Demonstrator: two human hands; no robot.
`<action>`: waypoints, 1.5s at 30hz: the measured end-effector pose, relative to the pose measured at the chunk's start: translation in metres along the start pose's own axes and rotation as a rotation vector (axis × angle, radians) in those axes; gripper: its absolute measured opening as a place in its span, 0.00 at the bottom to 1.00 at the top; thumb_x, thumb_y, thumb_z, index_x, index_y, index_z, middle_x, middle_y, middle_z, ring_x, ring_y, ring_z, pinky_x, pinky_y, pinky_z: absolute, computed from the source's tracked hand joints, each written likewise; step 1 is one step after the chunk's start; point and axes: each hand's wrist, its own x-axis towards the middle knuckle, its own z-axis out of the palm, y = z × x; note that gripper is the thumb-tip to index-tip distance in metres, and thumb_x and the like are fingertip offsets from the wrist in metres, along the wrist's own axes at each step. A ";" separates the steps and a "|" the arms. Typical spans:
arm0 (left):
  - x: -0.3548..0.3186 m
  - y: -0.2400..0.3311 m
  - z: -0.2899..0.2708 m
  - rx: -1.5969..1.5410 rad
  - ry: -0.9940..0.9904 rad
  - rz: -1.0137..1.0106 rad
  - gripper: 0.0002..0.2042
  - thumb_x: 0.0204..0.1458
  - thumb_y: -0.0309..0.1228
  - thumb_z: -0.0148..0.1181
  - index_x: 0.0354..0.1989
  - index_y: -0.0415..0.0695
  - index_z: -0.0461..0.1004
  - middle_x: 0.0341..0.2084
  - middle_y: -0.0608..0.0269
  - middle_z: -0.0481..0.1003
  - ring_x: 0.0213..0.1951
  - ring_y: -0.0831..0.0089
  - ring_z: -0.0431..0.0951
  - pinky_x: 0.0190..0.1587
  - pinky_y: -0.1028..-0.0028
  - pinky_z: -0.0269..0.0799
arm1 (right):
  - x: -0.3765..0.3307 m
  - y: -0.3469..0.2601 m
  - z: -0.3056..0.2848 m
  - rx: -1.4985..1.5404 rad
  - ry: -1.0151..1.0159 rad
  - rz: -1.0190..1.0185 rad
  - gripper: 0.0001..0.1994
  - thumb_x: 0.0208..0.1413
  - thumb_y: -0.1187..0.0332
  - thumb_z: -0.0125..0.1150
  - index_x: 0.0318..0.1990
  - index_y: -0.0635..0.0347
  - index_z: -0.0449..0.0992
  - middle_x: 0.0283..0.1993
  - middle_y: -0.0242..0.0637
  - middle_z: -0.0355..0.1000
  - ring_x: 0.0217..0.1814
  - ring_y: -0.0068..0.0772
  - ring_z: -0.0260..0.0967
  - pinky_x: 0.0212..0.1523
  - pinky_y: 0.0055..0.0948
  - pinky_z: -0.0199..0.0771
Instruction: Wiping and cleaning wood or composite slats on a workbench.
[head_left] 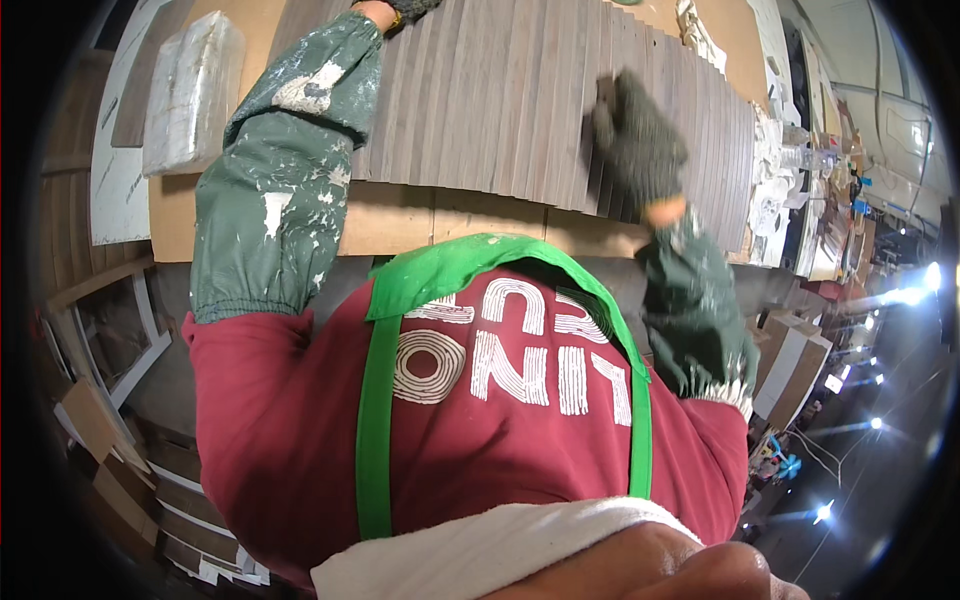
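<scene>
A long row of grey-brown wood-grain strips (480, 110) lies side by side, closely packed, across the bench in front of me. Over the right part of the row is my right hand (640, 140), in a dark knitted glove. Its fingers are curled in, slightly smeared, and whatever they hold, if anything, is hidden. My left hand (412, 8), gloved too, reaches to the far side of the strips at the top edge. Its fingers are mostly cut off by the picture edge. Green sleeve covers with white paint spots are on both forearms.
Brown cardboard (390, 222) lies under the strips along the near edge. A block wrapped in clear plastic (195, 95) stands at the left. White crumpled cloth or wrap (770, 185) is at the right end, and a whitish rag (700, 38) lies far right.
</scene>
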 end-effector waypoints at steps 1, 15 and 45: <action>-0.002 -0.002 -0.001 -0.004 0.000 -0.002 0.18 0.51 0.44 0.50 0.34 0.41 0.77 0.37 0.50 0.75 0.43 0.53 0.73 0.47 0.59 0.67 | -0.030 -0.005 -0.005 -0.002 0.023 -0.043 0.19 0.53 0.61 0.56 0.52 0.57 0.68 0.40 0.46 0.74 0.40 0.48 0.74 0.36 0.42 0.73; -0.010 0.000 -0.005 0.050 -0.036 -0.066 0.20 0.51 0.45 0.49 0.41 0.41 0.75 0.42 0.50 0.74 0.48 0.54 0.71 0.52 0.59 0.64 | 0.032 0.032 0.009 -0.088 0.049 -0.073 0.12 0.52 0.59 0.56 0.41 0.54 0.71 0.34 0.45 0.75 0.35 0.48 0.74 0.34 0.45 0.73; -0.063 0.164 0.047 -0.192 -0.523 0.974 0.13 0.55 0.40 0.50 0.41 0.48 0.77 0.46 0.56 0.73 0.51 0.59 0.71 0.55 0.61 0.66 | -0.160 -0.018 -0.042 -0.113 0.037 0.097 0.21 0.49 0.62 0.63 0.52 0.54 0.72 0.33 0.41 0.74 0.28 0.40 0.73 0.30 0.36 0.72</action>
